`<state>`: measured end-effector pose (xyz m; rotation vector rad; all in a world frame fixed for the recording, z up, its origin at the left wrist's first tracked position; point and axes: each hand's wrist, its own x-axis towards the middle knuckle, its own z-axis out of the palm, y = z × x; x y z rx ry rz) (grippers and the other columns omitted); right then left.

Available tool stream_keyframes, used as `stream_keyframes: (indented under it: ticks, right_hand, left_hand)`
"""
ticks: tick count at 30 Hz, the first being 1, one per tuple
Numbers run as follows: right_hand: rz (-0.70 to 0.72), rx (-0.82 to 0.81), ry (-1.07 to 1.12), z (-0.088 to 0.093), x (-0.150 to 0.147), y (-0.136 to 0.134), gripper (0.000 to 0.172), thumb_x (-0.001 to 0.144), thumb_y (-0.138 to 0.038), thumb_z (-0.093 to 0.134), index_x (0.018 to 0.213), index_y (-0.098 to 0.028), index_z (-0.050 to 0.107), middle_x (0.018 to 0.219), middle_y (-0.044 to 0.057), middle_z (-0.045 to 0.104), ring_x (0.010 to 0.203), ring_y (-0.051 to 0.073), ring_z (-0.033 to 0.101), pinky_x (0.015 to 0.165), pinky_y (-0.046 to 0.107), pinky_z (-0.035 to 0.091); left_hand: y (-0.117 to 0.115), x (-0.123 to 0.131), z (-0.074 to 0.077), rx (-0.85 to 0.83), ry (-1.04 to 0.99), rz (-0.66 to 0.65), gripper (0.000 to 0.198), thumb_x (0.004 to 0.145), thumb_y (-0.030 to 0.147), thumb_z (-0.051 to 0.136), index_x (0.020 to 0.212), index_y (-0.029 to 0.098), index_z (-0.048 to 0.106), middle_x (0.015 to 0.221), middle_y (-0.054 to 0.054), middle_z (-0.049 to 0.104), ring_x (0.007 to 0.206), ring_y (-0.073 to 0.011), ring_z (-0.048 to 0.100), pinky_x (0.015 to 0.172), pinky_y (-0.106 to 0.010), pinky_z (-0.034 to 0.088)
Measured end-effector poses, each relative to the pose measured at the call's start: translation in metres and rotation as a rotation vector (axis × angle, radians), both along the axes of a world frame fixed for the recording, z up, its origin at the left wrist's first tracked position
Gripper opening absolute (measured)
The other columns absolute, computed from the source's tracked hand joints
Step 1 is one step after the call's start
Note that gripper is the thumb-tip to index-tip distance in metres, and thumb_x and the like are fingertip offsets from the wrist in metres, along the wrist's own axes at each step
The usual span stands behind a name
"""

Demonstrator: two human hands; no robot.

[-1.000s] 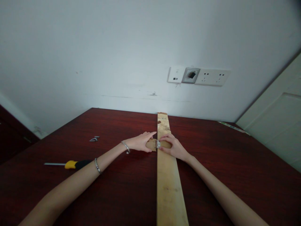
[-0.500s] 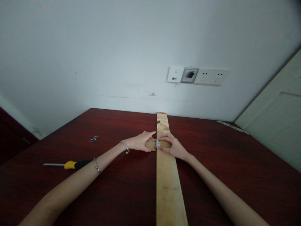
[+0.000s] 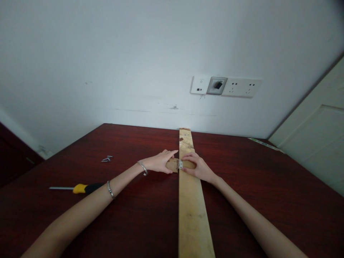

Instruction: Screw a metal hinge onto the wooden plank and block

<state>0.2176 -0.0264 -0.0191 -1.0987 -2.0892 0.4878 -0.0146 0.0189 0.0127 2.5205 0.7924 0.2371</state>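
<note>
A long pale wooden board (image 3: 192,211) lies on the dark red table, running from the near edge of view towards the wall. Against its left side is a small wooden block (image 3: 172,165), gripped between the thumb and fingers of my left hand (image 3: 159,162). A small metal hinge (image 3: 180,164) sits where block and board meet, partly on top of the board. My right hand (image 3: 200,168) rests on the board, its thumb and forefinger at the hinge's right side, pinching its edges. The parts of the fingers beneath and behind are hidden.
Several screws (image 3: 106,159) lie left of my left hand. A yellow and black screwdriver (image 3: 80,188) lies beside my left forearm, its handle end hidden. A flat strip (image 3: 264,144) is at the table's back right. Wall sockets (image 3: 242,87) are above.
</note>
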Motion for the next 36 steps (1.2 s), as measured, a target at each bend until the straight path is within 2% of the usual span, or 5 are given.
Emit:
stream_keyframes:
  ticks: [18,27,31,34,36]
  right_hand:
    - [-0.007,-0.008,-0.004,0.003,-0.002,-0.002,0.031,0.072,-0.035,0.067,0.101,-0.023,0.065,0.102,0.006,0.057,0.099,0.021,0.054,0.091,0.039,0.044]
    - [-0.004,-0.035,0.001,0.003,0.0,-0.001,0.035,0.075,-0.039,0.064,0.106,-0.023,0.062,0.107,0.006,0.058,0.103,0.022,0.053,0.094,0.04,0.042]
    - [-0.012,-0.055,0.046,0.005,0.0,-0.001,0.03,0.082,-0.038,0.057,0.107,-0.024,0.062,0.106,0.006,0.061,0.102,0.021,0.055,0.094,0.041,0.042]
    - [-0.043,-0.086,0.116,0.004,0.001,0.001,0.028,0.083,-0.038,0.053,0.106,-0.024,0.063,0.107,0.006,0.063,0.102,0.021,0.056,0.095,0.041,0.041]
    - [-0.071,-0.113,0.174,0.001,0.002,0.002,0.028,0.083,-0.04,0.053,0.104,-0.023,0.064,0.107,0.006,0.064,0.102,0.022,0.057,0.095,0.042,0.042]
  left_hand:
    - [0.001,0.001,-0.003,0.008,-0.02,-0.01,0.094,0.067,0.028,0.07,0.143,0.017,0.017,0.118,-0.011,0.046,0.109,-0.0245,0.042,0.098,-0.039,0.034]
    - [-0.001,0.002,0.004,0.05,0.003,-0.018,0.09,0.07,0.034,0.069,0.143,0.016,0.019,0.119,-0.012,0.046,0.114,-0.0275,0.038,0.097,-0.041,0.034]
    - [0.0,-0.002,0.019,0.066,0.027,-0.035,0.074,0.076,0.039,0.063,0.138,0.016,0.03,0.121,-0.013,0.047,0.115,-0.0265,0.038,0.098,-0.039,0.034]
    - [0.0,-0.01,0.041,0.114,0.003,-0.064,0.053,0.081,0.039,0.059,0.128,0.019,0.045,0.12,-0.01,0.049,0.116,-0.0235,0.039,0.1,-0.036,0.033]
    - [-0.001,-0.018,0.058,0.171,-0.045,-0.05,0.046,0.083,0.038,0.057,0.124,0.021,0.049,0.12,-0.008,0.049,0.116,-0.0213,0.039,0.101,-0.034,0.032]
